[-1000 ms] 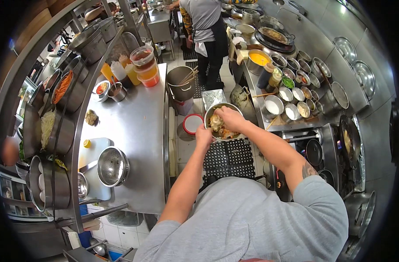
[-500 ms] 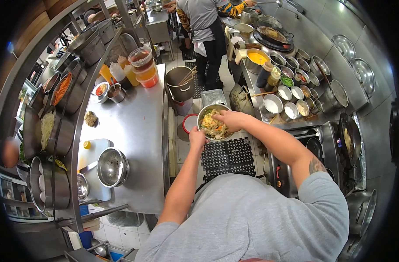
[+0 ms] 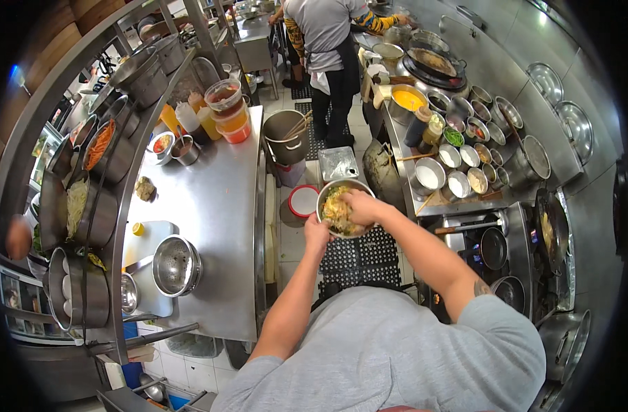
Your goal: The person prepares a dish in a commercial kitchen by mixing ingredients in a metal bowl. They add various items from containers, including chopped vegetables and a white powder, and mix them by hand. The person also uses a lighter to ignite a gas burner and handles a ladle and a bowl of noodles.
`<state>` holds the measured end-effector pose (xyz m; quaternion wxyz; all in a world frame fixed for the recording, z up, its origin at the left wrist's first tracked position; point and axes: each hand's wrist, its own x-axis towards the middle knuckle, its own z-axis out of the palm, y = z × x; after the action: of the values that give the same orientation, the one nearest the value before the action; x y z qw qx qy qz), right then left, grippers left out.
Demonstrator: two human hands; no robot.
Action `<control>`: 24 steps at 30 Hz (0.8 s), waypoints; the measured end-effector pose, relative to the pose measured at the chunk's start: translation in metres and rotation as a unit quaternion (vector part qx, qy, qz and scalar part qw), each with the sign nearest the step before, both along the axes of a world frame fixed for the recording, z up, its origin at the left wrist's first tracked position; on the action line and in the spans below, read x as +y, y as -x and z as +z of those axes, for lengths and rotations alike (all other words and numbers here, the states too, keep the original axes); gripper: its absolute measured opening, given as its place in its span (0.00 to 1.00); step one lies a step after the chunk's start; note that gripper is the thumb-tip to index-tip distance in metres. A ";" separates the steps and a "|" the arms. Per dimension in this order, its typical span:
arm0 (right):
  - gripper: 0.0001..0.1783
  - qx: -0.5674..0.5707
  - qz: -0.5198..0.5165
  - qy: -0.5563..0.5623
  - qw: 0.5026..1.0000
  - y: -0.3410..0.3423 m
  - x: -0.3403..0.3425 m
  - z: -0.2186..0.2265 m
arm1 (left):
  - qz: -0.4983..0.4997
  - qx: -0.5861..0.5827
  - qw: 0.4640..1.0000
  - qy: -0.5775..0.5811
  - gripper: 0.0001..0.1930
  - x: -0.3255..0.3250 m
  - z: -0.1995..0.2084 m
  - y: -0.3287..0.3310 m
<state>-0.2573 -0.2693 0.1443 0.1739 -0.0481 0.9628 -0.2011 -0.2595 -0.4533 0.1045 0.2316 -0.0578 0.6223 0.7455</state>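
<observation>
A round metal bowl [image 3: 339, 181] is held out in front of me above the walkway. Inside lies a mix of shredded vegetables [image 3: 333, 211], yellowish with orange and green bits. My left hand [image 3: 318, 232] grips the bowl's near left rim. From the right, my right hand [image 3: 362, 207] reaches into the bowl, its bent fingers dug into the mix and their tips hidden by it. Just left of the bowl, lower down, is a container with a red-rimmed white lid [image 3: 304, 201].
A steel counter [image 3: 221, 199] on my left carries a metal bowl [image 3: 176, 264], a cutting board [image 3: 156, 240] and sauce bottles. On the right, small pots of ingredients stand near a stove with pans [image 3: 494, 247]. Ahead are a tall pot [image 3: 286, 137] and a co-worker [image 3: 322, 41].
The bowl and both hands have come slightly nearer to me, uncovering more of the red-rimmed lid. My right hand has shifted within the mix.
</observation>
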 end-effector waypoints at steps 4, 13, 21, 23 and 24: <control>0.35 0.091 -0.064 0.043 0.993 -0.011 -0.013 -0.008 | -0.019 0.031 0.998 0.052 0.10 0.017 0.001 -0.013; 0.34 0.117 -0.046 0.041 0.991 -0.024 0.006 -0.024 | -0.002 -0.012 0.999 0.053 0.11 0.019 -0.029 -0.007; 0.34 0.108 -0.097 0.049 0.988 -0.021 0.012 -0.020 | 0.020 -0.003 1.000 -0.009 0.10 0.037 -0.041 -0.031; 0.34 0.159 -0.106 0.034 0.981 -0.025 0.017 -0.034 | 0.019 -0.019 1.000 0.009 0.09 0.039 -0.026 -0.034; 0.34 0.128 -0.073 0.021 0.989 -0.026 0.012 -0.030 | 0.014 -0.025 1.000 -0.009 0.09 0.034 -0.026 -0.032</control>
<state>-0.2316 -0.2571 0.1139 0.0327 -0.0064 0.9737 -0.2255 -0.2275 -0.4191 0.0784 0.2374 -0.0825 0.6084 0.7528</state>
